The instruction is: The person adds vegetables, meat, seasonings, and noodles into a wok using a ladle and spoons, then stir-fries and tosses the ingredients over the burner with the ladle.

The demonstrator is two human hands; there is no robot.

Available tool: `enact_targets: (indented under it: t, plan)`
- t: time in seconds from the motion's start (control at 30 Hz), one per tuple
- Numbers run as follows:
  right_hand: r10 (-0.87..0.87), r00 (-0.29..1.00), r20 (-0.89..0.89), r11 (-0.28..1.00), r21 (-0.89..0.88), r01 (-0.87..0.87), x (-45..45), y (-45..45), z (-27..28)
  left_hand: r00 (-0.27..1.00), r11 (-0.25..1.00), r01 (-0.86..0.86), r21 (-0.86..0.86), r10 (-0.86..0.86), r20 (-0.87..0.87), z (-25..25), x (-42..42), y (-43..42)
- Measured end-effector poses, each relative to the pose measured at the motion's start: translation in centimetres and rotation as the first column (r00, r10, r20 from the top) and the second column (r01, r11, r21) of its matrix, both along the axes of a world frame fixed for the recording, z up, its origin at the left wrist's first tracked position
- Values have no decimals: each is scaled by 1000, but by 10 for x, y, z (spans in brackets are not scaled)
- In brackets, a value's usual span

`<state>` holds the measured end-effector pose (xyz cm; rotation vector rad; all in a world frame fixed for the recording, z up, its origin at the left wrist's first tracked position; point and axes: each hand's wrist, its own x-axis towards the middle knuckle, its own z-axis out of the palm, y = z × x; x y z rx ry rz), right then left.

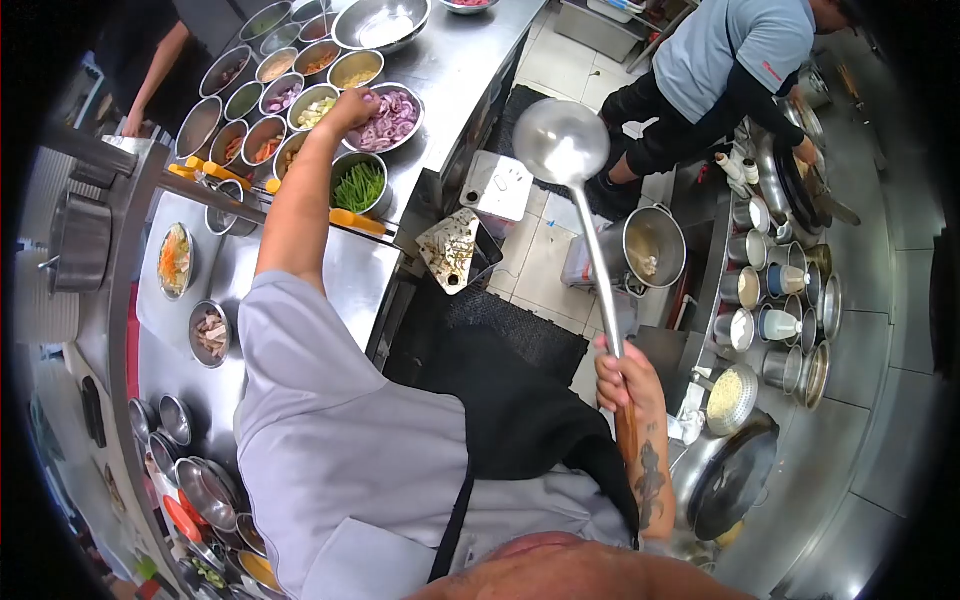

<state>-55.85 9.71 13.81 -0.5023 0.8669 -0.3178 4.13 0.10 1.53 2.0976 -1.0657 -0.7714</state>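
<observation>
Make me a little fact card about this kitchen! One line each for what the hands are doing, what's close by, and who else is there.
Left hand: at the sliced purple onions; fingertips hard to make out
Right hand: gripping a big metal ladle
Close by the onions: cut green stalks
Other people: a person in a light shirt at upper right; somebody's arm at upper left

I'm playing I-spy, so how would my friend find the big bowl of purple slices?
On the steel counter, find the crowded metal containers. The left hand is at the bowl, beside the chopped greens. Of those holding purple slices, it's the widest.
</observation>
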Motion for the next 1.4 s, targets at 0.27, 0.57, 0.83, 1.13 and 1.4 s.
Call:
enact_targets:
  t: [0.27, 0.57, 0.83, 1.13, 1.4]
  plan:
    - [273, 954, 127, 955, 86, -284, 114, -46, -8, 924, 912, 380, -155, -365, 117, 61, -70, -34]
    - [221, 941, 256, 940, 201, -275, 123, -44, -17, 887, 985, 168, 41, -169, 429, 61, -25, -24]
    - [216, 950, 226, 950, 177, -258, 103, -41, -22, 763, 988, 100, 118, -153, 628, -50, -10, -6]
    - [274, 933, 233, 934, 167, -316, 106, -31, -13, 595, 873, 486, -36, -301, 745, 26, -77, -16]
    - [141, 892, 429, 884, 352, -308, 58, 7, -9, 802, 830, 408, -380, -127, 584, 76, -183, 56]
